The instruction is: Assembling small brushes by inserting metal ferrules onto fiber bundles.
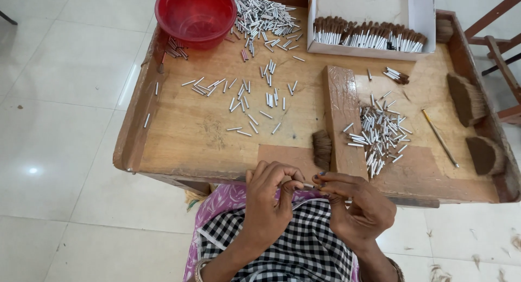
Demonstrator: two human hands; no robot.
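Landmark: upright wooden block (343,119) near the middle of the wooden tray table (195,135).

Far left of the block, at the tray's back-left corner, red plastic bowl (195,15). Just right of the bowl, a dense heap of small metal tubes (263,19). Between bowl and block, loose tubes (244,100) scattered flat over the tray floor. Touching the block's near-left foot, a small tuft of brown bristles (322,148).

In front of the block, below the tray's near edge, both hands meet over a black-and-white checked cloth (298,244) on the lap. Left hand (269,198) fingers curled, pinching one end of a thin small piece (307,187); right hand (358,206) fingertips pinched on its other end. Too small to tell what the piece is.

Behind the block, white box (420,16) holding a row of tubes with brown bristle tips (369,35). Just right of the block, second pile of tubes (377,133). Further right, thin stick (439,138) lying diagonal, then two big brown bristle bundles (465,99) by the tray's right wall.
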